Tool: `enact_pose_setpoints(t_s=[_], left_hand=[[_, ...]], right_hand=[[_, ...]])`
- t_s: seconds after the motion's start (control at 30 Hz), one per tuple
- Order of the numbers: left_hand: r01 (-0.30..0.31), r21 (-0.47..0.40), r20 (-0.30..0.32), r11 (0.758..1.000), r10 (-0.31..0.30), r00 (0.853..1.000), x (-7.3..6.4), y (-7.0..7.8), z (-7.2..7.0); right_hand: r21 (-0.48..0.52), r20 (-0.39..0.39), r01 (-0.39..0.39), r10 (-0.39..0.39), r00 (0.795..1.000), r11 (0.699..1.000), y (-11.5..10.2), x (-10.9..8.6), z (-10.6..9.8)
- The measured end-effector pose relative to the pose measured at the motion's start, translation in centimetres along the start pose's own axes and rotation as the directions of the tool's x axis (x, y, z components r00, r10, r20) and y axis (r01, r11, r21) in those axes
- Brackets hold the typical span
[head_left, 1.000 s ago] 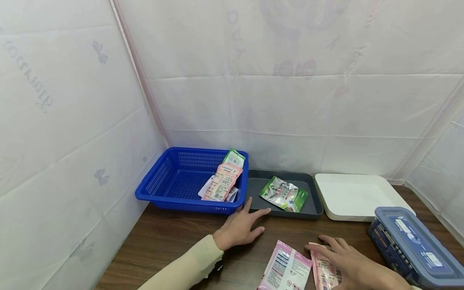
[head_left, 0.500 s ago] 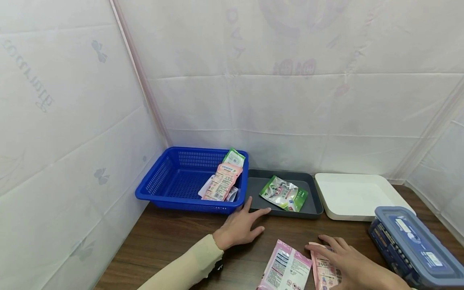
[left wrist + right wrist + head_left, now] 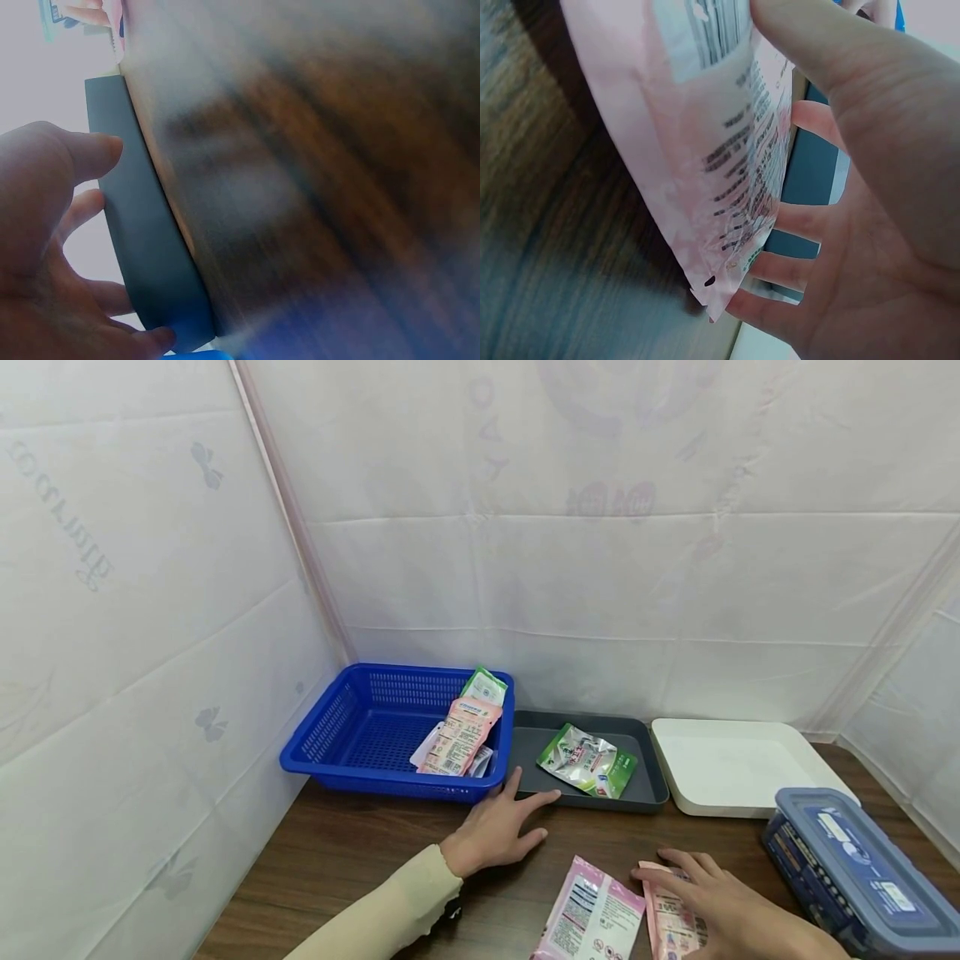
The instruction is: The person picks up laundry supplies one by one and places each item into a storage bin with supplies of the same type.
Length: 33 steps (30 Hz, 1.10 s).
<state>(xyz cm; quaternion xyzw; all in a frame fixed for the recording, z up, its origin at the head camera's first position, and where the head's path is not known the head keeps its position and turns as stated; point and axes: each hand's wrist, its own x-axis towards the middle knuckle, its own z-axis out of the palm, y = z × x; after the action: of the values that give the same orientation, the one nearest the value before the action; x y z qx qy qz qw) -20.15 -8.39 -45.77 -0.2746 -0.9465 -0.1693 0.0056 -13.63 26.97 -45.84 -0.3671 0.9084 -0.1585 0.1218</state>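
Tabletop: basket and tray hold packets, two loose packets remain; left grip splayed, right grip relaxed on one

Wooden table, basket, gray tray, white tray, box, pink packets

Faint letters A and Y run down the back sheet; the left sheet's script looks mirrored. Round pictograms mark the lilac bag. Barcode-like stripes show on the pink packet, its print too blurred to read.
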Motion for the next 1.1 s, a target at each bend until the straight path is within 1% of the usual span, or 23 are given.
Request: enact_pose_setpoints(t_s=[0.27, 0.4, 0.57, 0.67, 0.77, 0.9, 1.1], left_hand=[[-0.003, -0.003, 0.002, 1.000, 0.003, 1.000, 0.00, -0.04, 0.02], [-0.002, 0.001, 0.001, 1.000, 0.002, 1.000, -0.03, -0.01, 0.00], [-0.005, 0.008, -0.010, 1.000, 0.005, 1.000, -0.07, 0.06, -0.04], [-0.004, 0.006, -0.010, 1.000, 0.004, 1.000, -0.07, 0.06, -0.03], [-0.006, 0.005, -0.012, 1.000, 0.006, 1.000, -0.09, 0.06, -0.05], [-0.015, 0.005, -0.019, 1.000, 0.015, 1.000, -0.15, 0.10, -0.11], [-0.015, 0.001, -0.016, 1.000, 0.015, 1.000, -0.15, 0.11, -0.14]], right_hand=[[0.021, 0.026, -0.015, 0.015, 1.000, 1.000, -0.04, -0.11, -0.09], [-0.001, 0.021, -0.009, 0.009, 1.000, 1.000, -0.07, -0.17, -0.13], [-0.047, -0.020, 0.038, -0.039, 0.999, 0.998, 0.03, -0.17, -0.13], [-0.055, -0.042, 0.069, -0.071, 0.997, 0.996, 0.16, -0.13, -0.08], [-0.065, -0.078, 0.110, -0.114, 0.990, 0.992, 0.28, -0.18, 0.06], [-0.078, -0.108, 0.133, -0.141, 0.984, 0.988, 0.25, -0.16, 0.13], [-0.050, -0.066, 0.081, -0.085, 0.994, 0.995, -0.09, 0.05, -0.13]])
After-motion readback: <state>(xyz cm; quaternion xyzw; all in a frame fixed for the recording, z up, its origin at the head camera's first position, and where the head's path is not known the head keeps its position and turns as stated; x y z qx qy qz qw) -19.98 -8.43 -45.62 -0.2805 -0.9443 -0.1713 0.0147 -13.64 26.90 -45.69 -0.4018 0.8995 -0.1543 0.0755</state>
